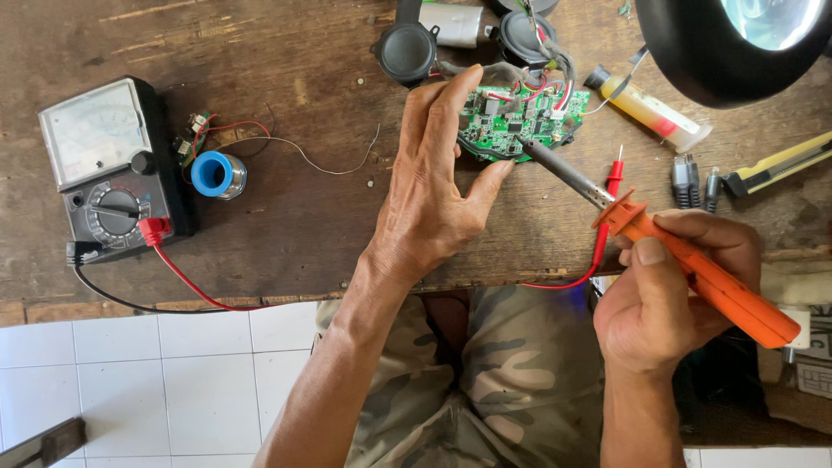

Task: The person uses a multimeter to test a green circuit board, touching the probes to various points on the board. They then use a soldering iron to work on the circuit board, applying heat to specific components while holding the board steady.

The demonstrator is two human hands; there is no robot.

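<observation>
A green circuit board [511, 121] with coloured wires lies on the brown wooden table [286, 217]. My left hand [433, 182] grips its left edge between thumb and fingers. My right hand [672, 290] holds an orange-handled soldering iron [693, 264]; its dark metal tip [530, 147] touches the board's lower middle. Two round black speakers [407, 50] sit behind the board, joined to it by wires.
An analog multimeter [108, 169] with red and black leads sits at the left, beside a blue-cored solder spool [217, 175]. A red probe [611, 186], a yellowish tube [650, 111], metal plugs [693, 180], a yellow-black tool [780, 163] and a black lamp head [737, 43] crowd the right.
</observation>
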